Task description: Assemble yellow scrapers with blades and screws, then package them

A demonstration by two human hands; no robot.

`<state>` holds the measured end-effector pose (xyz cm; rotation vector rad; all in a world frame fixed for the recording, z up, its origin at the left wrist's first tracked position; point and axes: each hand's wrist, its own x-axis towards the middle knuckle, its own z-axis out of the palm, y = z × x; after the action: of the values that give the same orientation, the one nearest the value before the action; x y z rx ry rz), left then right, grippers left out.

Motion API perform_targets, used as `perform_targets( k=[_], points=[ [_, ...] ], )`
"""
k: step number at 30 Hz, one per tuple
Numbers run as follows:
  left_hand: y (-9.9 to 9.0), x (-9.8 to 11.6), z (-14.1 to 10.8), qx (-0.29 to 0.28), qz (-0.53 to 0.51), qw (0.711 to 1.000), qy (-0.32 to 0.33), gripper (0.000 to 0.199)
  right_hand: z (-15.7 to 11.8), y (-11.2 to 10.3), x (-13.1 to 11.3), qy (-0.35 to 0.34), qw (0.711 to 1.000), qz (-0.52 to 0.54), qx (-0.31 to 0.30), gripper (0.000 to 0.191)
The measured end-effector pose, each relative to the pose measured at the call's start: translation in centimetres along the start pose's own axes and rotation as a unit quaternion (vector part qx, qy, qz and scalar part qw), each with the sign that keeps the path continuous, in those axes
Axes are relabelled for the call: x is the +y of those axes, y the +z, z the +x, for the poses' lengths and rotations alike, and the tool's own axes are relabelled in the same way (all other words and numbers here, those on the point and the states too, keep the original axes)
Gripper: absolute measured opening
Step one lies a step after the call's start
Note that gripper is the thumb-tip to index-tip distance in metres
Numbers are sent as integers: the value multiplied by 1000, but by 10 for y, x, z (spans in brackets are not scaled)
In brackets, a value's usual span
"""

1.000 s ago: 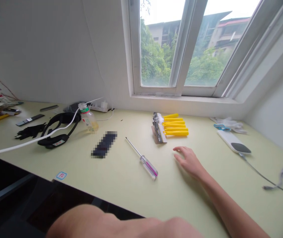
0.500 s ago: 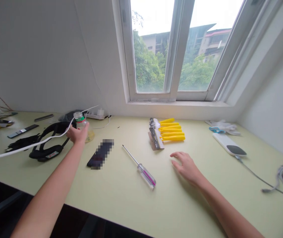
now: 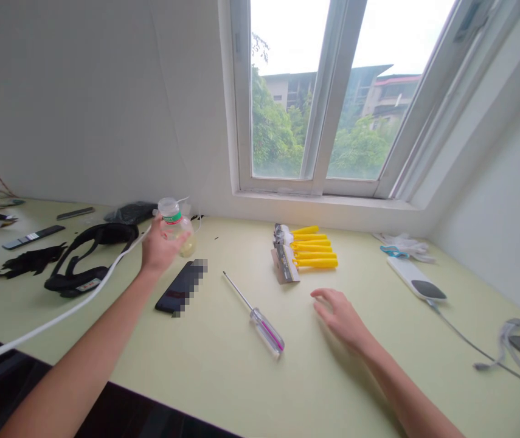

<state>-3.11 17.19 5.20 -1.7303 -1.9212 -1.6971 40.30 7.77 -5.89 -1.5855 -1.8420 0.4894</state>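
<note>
My left hand point(image 3: 159, 248) is wrapped round a clear plastic bottle point(image 3: 180, 228) with a green and red label band and some pale yellowish stuff low inside. The bottle has no cap and tilts a little; whether its base touches the table cannot be made out. My right hand point(image 3: 339, 316) rests at the table with fingers loosely bent and apart, holding nothing. Between the hands lies a screwdriver point(image 3: 266, 331) with a clear and purple handle. Beyond my right hand are several yellow-handled tools point(image 3: 314, 249) with card packaging. A dark phone point(image 3: 176, 289) lies below the bottle.
A black head strap point(image 3: 77, 283) and a white cable point(image 3: 81, 304) lie left of my left arm. Black gloves point(image 3: 31, 260) and a remote point(image 3: 34, 237) are farther left. On the right are a white power bank point(image 3: 415, 278), a grey cable point(image 3: 508, 340) and white gloves point(image 3: 410, 246).
My left hand has moved right with the bottle, away from the head strap. The view has shifted slightly. My right hand stays in about the same place.
</note>
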Motion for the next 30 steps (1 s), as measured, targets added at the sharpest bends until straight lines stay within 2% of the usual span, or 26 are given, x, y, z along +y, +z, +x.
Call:
perform_targets(
  k=[2,4,5,7,8,10,12,13,15,18,21,24,25,26,29,30],
  points=[
    [-2,23,-26,-36,-69,997,16,64,-1,-6,-13,7,999,37,-9,25],
    [-5,48,-55,-100,-99,988,60,56,-4,-16,-36,5,996,84,-22,27],
    [-6,59,-71,-138,-102,981,86,53,-7,-22,-50,-6,994,110,-28,28],
    [-8,80,-99,-179,-111,967,143,53,-15,-35,-81,-47,983,174,-32,29],
    [-8,89,-112,-206,-123,954,181,55,-20,-42,-97,-75,976,203,-35,35],
    [-7,104,-134,-242,-153,922,261,61,-31,-55,-125,-136,963,227,-57,63],
    [-5,116,-152,-252,-192,893,319,76,-42,-64,-148,-173,955,229,-77,82],
    [-3,120,-160,-257,-212,882,332,82,-46,-67,-158,-182,953,226,-83,81],
    [1,127,-172,-259,-249,871,335,81,-52,-68,-174,-191,952,224,-88,61],
    [10,130,-186,-240,-294,861,340,70,-57,-60,-189,-199,948,244,-49,30],
    [21,124,-192,-233,-327,838,369,69,-61,-48,-194,-223,942,249,33,26],
    [31,105,-189,-264,-361,806,388,75,-64,-43,-192,-242,936,232,109,27],
    [34,97,-186,-287,-359,812,360,74,-66,-45,-191,-250,933,226,123,27],
    [38,88,-182,-287,-353,833,315,68,-67,-48,-190,-264,930,221,128,25],
    [50,67,-171,-311,-209,895,241,39,-73,-68,-191,-355,905,206,111,13],
    [54,64,-169,-314,-177,908,214,34,-74,-77,-193,-380,899,191,105,8]
  ],
)
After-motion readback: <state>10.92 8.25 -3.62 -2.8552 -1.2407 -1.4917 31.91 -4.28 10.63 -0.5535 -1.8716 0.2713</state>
